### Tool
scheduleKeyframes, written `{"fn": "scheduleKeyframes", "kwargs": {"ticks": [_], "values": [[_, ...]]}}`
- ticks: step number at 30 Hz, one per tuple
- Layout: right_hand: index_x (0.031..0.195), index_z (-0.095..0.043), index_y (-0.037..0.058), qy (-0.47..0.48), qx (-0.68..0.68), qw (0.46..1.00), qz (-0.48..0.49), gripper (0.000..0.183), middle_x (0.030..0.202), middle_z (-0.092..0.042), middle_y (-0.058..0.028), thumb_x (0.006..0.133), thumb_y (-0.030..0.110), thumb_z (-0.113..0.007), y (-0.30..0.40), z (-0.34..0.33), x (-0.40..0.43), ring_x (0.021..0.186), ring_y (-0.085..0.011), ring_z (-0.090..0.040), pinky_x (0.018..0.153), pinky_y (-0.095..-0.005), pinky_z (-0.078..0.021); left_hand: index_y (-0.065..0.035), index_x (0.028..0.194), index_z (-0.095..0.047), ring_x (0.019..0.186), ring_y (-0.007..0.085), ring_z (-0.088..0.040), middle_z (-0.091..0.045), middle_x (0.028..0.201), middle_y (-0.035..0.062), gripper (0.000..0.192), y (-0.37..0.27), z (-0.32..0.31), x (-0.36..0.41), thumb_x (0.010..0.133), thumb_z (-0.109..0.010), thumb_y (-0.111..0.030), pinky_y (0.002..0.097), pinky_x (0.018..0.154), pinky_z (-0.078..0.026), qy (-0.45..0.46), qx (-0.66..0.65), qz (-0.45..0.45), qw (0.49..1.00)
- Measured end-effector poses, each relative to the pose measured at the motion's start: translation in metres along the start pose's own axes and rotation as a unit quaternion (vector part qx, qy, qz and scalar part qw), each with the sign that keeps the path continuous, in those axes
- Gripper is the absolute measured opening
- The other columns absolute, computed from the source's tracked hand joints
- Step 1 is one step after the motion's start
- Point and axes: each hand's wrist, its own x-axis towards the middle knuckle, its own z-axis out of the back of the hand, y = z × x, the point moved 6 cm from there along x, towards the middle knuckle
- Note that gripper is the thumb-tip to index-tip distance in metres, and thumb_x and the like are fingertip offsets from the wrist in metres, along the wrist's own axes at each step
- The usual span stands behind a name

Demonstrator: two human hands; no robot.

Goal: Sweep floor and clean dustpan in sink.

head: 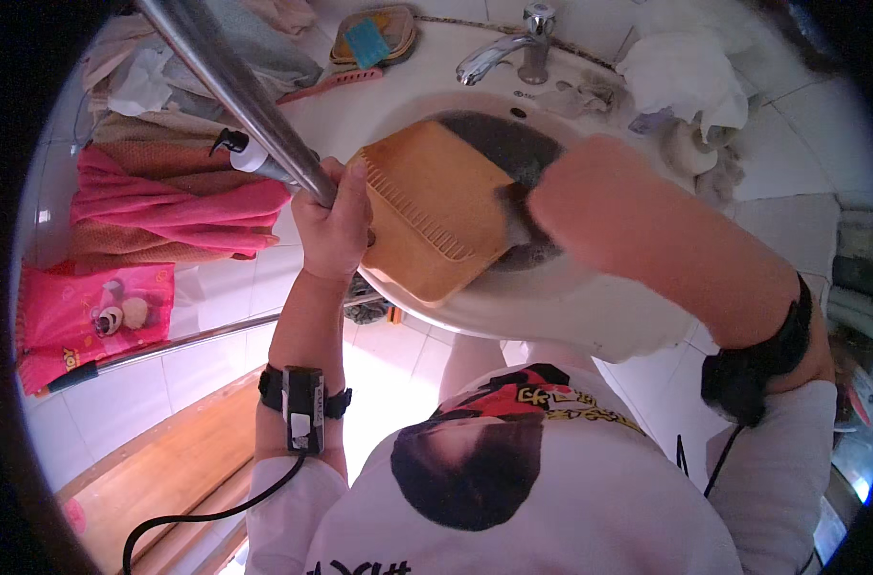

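Note:
My left hand (336, 223) grips the metal handle of an orange plastic dustpan (429, 208) close to where the handle joins the pan. The dustpan is tilted over a white washbasin (530, 309), with its row of comb teeth on the side nearest my left hand. My right hand (587, 194) is blurred and closed on a dark cloth or pad (515, 215) against the pan's right edge. Motion blur hides what exactly that dark thing is. Dark water (512, 147) shows in the bowl behind the dustpan.
A chrome faucet (530, 43) stands behind the bowl. Left of the basin are a pump bottle (248, 154), a pink comb (336, 83), a soap box (375, 36) and towels (178, 187) on a rail. A white plastic bag (684, 75) sits at the back right.

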Motion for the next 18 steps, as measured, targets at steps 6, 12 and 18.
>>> {"fn": "scheduleKeyframes", "kwargs": {"ticks": [6, 12, 18], "values": [[0.09, -0.068, 0.0132, -0.064, 0.062, 0.996, -0.008, 0.019, 0.071, -0.064, -0.0106, 0.075, 0.013, -0.057, 0.007, 0.01, -0.012, 0.071, -0.0289, -0.065, 0.061, -0.0408, -0.0514, -0.0113, 0.07, -0.043, 0.042, 0.0043, -0.037, -0.041, 0.053, -0.0041, 0.024, 0.005, -0.004, -0.001, 0.09, -0.055, -0.012, 0.0215, 0.038, -0.029, -0.018, 0.032, -0.007, 0.999], [0.095, -0.066, 0.012, -0.043, 0.118, 0.991, 0.04, 0.02, 0.078, -0.062, -0.0107, 0.078, 0.013, -0.054, 0.045, -0.006, -0.006, 0.075, -0.0282, -0.065, 0.064, -0.0413, -0.0514, -0.0116, 0.068, -0.042, 0.04, 0.005, -0.038, -0.041, 0.052, -0.0039, 0.026, 0.005, -0.006, 0.0, 0.09, -0.056, -0.012, 0.022, 0.037, -0.03, -0.015, 0.024, 0.001, 1.0], [0.103, -0.063, 0.0127, 0.066, 0.08, 0.991, -0.085, 0.025, 0.087, -0.059, -0.0108, 0.08, 0.013, -0.053, 0.008, -0.034, -0.033, 0.079, -0.0269, -0.064, 0.067, -0.0402, -0.0511, -0.0114, 0.067, -0.042, 0.04, 0.0052, -0.037, -0.041, 0.051, -0.0037, 0.027, 0.005, -0.001, -0.002, 0.09, -0.056, -0.012, 0.0219, 0.036, -0.03, -0.032, 0.038, -0.022, 0.999]]}}
